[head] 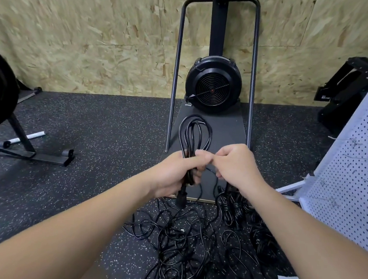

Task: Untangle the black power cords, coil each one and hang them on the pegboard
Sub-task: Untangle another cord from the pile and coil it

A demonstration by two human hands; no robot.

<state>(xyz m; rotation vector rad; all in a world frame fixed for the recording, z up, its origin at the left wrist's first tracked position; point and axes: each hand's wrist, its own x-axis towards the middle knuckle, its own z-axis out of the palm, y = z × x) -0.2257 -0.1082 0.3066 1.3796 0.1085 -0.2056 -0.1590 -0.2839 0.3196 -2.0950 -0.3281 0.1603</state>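
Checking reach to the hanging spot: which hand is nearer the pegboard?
Right. The right hand is beside the left, on the pegboard side, pinching the cord. The left hand, gripping the coiled cord, is farther away.

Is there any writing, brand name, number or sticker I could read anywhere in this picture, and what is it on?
No text can be read anywhere in this view.
Fan machine: a small red mark at the grille's centre, too small to read.
Black equipment at the right: a pale sticker near its lower edge, too blurred to read.
Coiled cord, held by the left hand and right hand: no marking visible.
Pegboard: holes and hooks only.
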